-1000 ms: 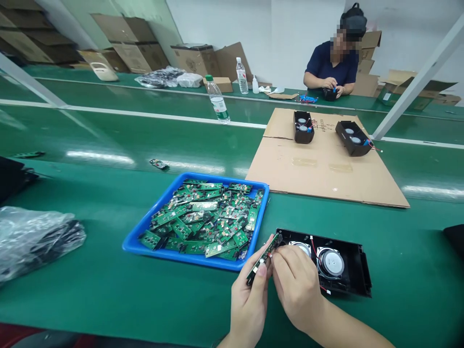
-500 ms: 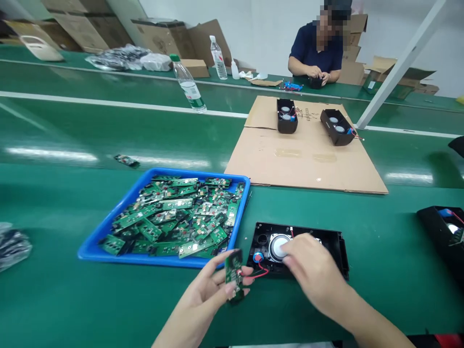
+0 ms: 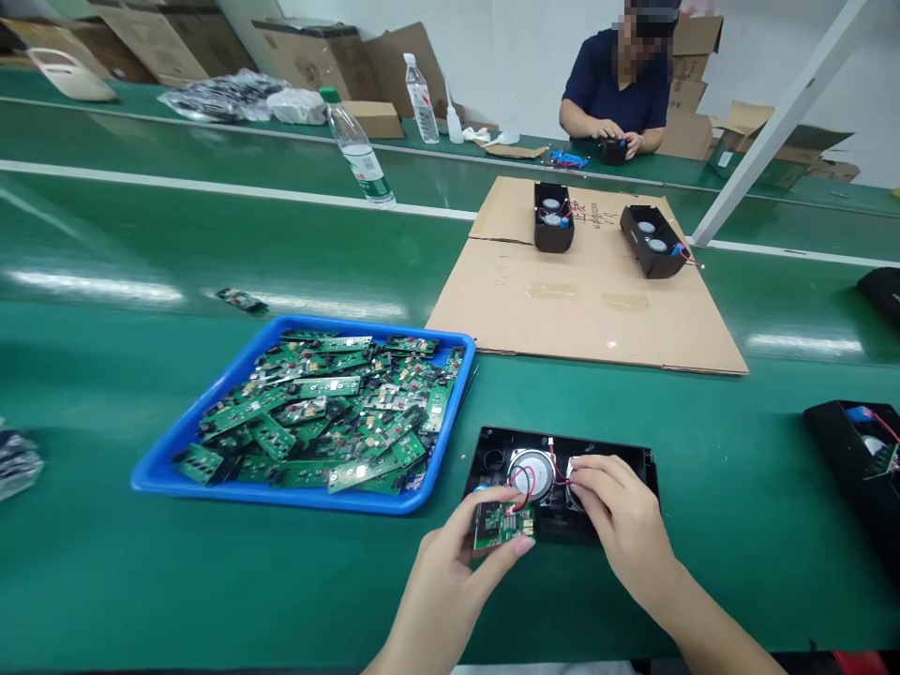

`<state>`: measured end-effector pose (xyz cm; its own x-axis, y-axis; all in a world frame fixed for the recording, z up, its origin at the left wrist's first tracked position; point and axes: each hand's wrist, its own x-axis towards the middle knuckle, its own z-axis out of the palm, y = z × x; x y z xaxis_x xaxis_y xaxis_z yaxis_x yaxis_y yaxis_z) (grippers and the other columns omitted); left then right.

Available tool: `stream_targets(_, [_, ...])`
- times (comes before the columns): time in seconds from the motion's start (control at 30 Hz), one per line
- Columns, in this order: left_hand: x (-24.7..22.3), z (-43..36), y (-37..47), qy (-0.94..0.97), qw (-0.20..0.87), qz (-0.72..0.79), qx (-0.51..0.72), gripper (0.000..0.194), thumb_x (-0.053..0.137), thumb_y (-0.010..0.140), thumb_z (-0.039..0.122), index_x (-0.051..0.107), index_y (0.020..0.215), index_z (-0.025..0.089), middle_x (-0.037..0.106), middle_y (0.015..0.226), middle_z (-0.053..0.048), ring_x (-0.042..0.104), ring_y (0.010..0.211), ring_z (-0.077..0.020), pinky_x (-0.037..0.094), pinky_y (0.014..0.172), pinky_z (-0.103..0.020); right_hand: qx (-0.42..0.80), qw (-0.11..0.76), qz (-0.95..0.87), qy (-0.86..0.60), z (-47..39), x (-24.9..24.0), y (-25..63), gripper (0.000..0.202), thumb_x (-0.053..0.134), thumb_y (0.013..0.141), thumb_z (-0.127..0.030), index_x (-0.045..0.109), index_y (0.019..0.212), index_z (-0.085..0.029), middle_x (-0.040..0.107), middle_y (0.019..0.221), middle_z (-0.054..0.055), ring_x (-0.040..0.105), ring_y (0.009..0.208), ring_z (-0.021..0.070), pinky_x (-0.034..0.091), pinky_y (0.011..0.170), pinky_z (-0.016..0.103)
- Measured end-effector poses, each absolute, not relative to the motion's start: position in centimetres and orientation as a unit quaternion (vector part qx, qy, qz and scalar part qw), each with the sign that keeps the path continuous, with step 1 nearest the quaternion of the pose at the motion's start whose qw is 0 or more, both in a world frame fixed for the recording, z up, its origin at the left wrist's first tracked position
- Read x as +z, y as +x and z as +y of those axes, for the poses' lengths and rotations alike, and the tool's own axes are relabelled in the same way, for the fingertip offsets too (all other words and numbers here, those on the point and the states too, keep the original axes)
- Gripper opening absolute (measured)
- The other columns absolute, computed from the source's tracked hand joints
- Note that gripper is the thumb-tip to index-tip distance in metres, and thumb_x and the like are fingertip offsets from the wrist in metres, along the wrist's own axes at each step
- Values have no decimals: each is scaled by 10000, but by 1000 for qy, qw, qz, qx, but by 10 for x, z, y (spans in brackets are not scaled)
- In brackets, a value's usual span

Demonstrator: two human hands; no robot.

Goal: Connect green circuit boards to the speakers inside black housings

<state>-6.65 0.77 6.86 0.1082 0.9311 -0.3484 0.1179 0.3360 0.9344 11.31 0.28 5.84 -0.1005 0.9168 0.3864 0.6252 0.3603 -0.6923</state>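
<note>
Passable over green counter between black speaker casing and right-edge housing; blocked left by blue tray.

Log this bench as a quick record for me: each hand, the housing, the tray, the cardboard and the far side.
Left hand: holding a circuit board
Right hand: fingertips at a speaker; whether they pinch anything is unclear
Black housing: open, two speakers inside, partly hidden by the hands
Blue tray: heaped with green boards
Cardboard sheet: bears two black speaker boxes
Far side: a person, hands on a small black item
</note>
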Motion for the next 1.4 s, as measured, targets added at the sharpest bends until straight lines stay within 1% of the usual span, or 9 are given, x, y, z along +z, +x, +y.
stream_targets(0.17, [67,11,-56,470,555,593,345,311,649,692,375,600,963,230,742,866,-43,710,752,-235,579,653,-284,453,431,-545,-559,13,53,106,101,564,813,-225,571,902,-179,663,705,7,626,624,139,515,571,243])
stream_targets(0.3, [65,11,-55,488,567,578,326,311,570,764,391,571,1023,218,742,856,-51,711,748,-228,584,665,-292,519,395,-542,-530,18,54,111,63,622,767,-227,631,756,-165,642,714,17,595,654,137,489,585,243])
stream_targets(0.4, [66,12,-55,494,573,568,323,289,559,776,376,579,1014,213,742,843,-48,709,765,-233,587,691,-307,443,354,-649,-507,19,59,114,145,547,836,-169,663,751,-178,625,735,21,552,700,140,461,622,260])
stream_targets(0.57, [67,16,-54,504,586,543,328,241,568,776,331,608,983,215,747,868,-44,712,760,-241,593,674,-302,163,287,-819,-469,16,63,110,274,388,914,-128,641,809,-120,571,709,52,452,649,152,391,562,276])
stream_targets(0.8, [65,18,-52,500,593,536,333,192,605,737,266,676,908,212,747,731,-24,714,681,-247,604,628,-313,8,222,-880,-421,17,63,107,331,349,905,-69,615,712,-117,504,626,41,377,590,157,294,509,287])
stream_targets(1.0, [68,16,-52,488,602,518,361,235,598,748,258,717,949,229,751,815,-12,711,764,-252,610,656,-311,58,258,-842,-470,14,59,105,336,363,940,-157,581,684,-147,516,637,27,417,593,145,334,536,275])
stream_targets(1.13, [68,13,-54,507,600,503,360,277,557,794,267,695,1032,238,737,938,-20,707,797,-242,603,707,-321,138,283,-811,-493,16,58,104,306,343,961,-268,580,813,-144,544,651,22,456,590,141,389,537,263])
stream_targets(1.27, [68,13,-55,513,598,497,363,263,551,800,259,702,1016,252,738,935,-14,707,800,-240,604,695,-310,143,286,-816,-482,18,57,103,341,331,958,-251,553,721,-145,534,634,28,452,585,144,398,520,263])
stream_targets(1.4, [69,13,-54,494,597,507,377,238,588,770,264,720,967,243,747,878,-22,711,756,-249,611,657,-325,137,300,-808,-489,18,55,100,327,328,956,-230,552,733,-143,541,641,32,453,583,148,407,511,268])
